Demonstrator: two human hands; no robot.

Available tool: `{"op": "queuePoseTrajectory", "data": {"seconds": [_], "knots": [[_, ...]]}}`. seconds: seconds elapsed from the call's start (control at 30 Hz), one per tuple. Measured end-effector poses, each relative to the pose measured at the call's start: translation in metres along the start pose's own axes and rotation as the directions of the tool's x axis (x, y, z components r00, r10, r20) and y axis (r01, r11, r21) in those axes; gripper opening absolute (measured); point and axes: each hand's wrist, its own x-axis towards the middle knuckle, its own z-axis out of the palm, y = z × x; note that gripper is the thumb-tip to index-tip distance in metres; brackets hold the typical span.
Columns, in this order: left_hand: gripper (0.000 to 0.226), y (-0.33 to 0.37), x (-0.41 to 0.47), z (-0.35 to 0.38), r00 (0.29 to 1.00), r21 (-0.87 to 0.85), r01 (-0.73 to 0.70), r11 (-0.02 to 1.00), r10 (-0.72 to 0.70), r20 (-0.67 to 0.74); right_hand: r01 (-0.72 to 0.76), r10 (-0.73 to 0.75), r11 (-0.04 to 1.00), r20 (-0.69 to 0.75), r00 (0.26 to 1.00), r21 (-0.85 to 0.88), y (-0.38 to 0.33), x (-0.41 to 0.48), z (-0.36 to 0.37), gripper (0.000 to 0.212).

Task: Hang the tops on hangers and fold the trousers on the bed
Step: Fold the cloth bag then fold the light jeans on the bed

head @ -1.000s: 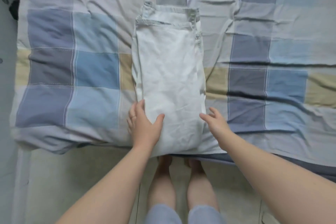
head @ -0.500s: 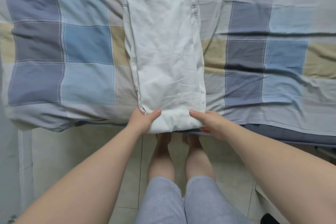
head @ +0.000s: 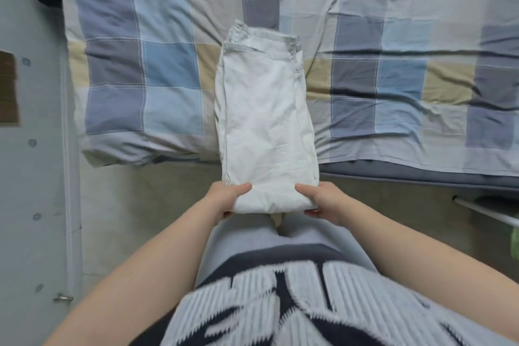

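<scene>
- Head view: the folded trousers (head: pixel 266 121) are a pale, near-white denim, doubled into one long narrow pad that runs straight away from the person.
- Their far end, with the waistband and its seams, lies on the bed (head: pixel 168 70), on a checked cover of blue, grey and beige squares.
- Their near end reaches past the edge of the bed and hangs over the floor (head: pixel 140 205), where both hands carry it.
- The left hand (head: pixel 224 201) has its grip clamped on the near left corner of the trousers: the thumb (head: pixel 243 187) lies on top of the cloth and the fingers go under it (they are mostly hidden beneath the fold).
- The right hand (head: pixel 323 201) has its grip clamped on the near right corner in the same way, with its thumb (head: pixel 304 187) on top and its fingertips showing just below the cloth.
- The two thumbs point toward each other, well apart, with a bare stretch of the fold between them.
- A dark grey mattress edge (head: pixel 421 177) shows under the cover on the right side.
- Below the hands are the person's grey shorts (head: pixel 252 236) and a dark top with pale striped lettering (head: pixel 280 303).
- A pale panel with small fittings (head: pixel 33 177) stands at the left, beside the bed.
- A thin pale rail (head: pixel 488 211) crosses the right edge, with something green (head: pixel 515 241) just below it, too cropped to tell what it is.
</scene>
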Motion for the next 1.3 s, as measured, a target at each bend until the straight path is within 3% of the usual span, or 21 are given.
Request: {"op": "queuePoseTrajectory", "data": {"seconds": [0.1, 0.23, 0.43, 0.63, 0.8, 0.87, 0.93, 0.97, 1.03, 1.07, 1.1, 1.17, 1.3], "knots": [[0.051, -0.003, -0.026, -0.009, 0.998, 0.026, 0.060, 0.998, -0.061, 0.008, -0.048, 0.048, 0.999, 0.018, 0.999, 0.010, 0.009, -0.028, 0.003, 0.039], [0.044, 0.022, -0.040, -0.014, 1.000, -0.045, 0.022, 0.999, -0.022, -0.011, -0.019, 0.016, 0.996, 0.038, 0.999, 0.085, -0.018, -0.043, 0.003, 0.036], [0.037, 0.095, -0.028, -0.014, 0.971, -0.244, -0.239, 0.940, 0.224, -0.088, 0.059, -0.066, 0.969, 0.021, 0.998, 0.239, -0.097, -0.030, -0.002, 0.023], [0.012, 0.191, -0.005, 0.002, 0.860, -0.285, -0.509, 0.812, 0.471, -0.195, 0.162, -0.179, 0.916, 0.012, 0.984, 0.366, -0.192, 0.016, -0.006, 0.028], [0.022, 0.270, 0.042, 0.018, 0.716, -0.184, -0.690, 0.701, 0.623, -0.315, 0.266, -0.272, 0.887, -0.038, 0.962, 0.377, -0.278, 0.063, -0.004, 0.019], [0.031, 0.290, 0.064, 0.026, 0.633, -0.114, -0.769, 0.630, 0.723, -0.275, 0.307, -0.306, 0.866, -0.066, 0.950, 0.394, -0.300, 0.091, -0.001, 0.024], [0.055, 0.294, 0.090, 0.033, 0.557, 0.077, -0.816, 0.573, 0.815, -0.157, 0.392, -0.380, 0.873, -0.101, 0.920, 0.290, -0.309, 0.121, 0.008, 0.030], [0.065, 0.293, 0.106, 0.035, 0.523, 0.279, -0.803, 0.527, 0.847, -0.097, 0.465, -0.445, 0.870, -0.143, 0.884, 0.167, -0.310, 0.137, 0.014, 0.028], [0.074, 0.282, 0.138, 0.038, 0.509, 0.736, -0.587, 0.337, 0.861, 0.012, 0.557, -0.602, 0.793, -0.171, 0.780, -0.248, -0.300, 0.174, 0.021, 0.040], [0.073, 0.274, 0.153, 0.038, 0.527, 0.861, -0.456, 0.224, 0.848, 0.058, 0.519, -0.638, 0.704, -0.111, 0.762, -0.485, -0.289, 0.191, 0.023, 0.053], [0.071, 0.266, 0.166, 0.037, 0.547, 0.914, -0.378, 0.148, 0.832, 0.092, 0.440, -0.631, 0.594, -0.052, 0.774, -0.674, -0.275, 0.204, 0.024, 0.064], [0.070, 0.254, 0.188, 0.035, 0.564, 0.937, -0.337, 0.088, 0.816, 0.126, 0.343, -0.605, 0.406, 0.033, 0.796, -0.847, -0.252, 0.223, 0.025, 0.072], [0.079, 0.248, 0.201, 0.035, 0.494, 0.934, -0.347, 0.088, 0.864, 0.102, 0.394, -0.648, 0.341, 0.090, 0.756, -0.854, -0.240, 0.233, 0.019, 0.076]]}}
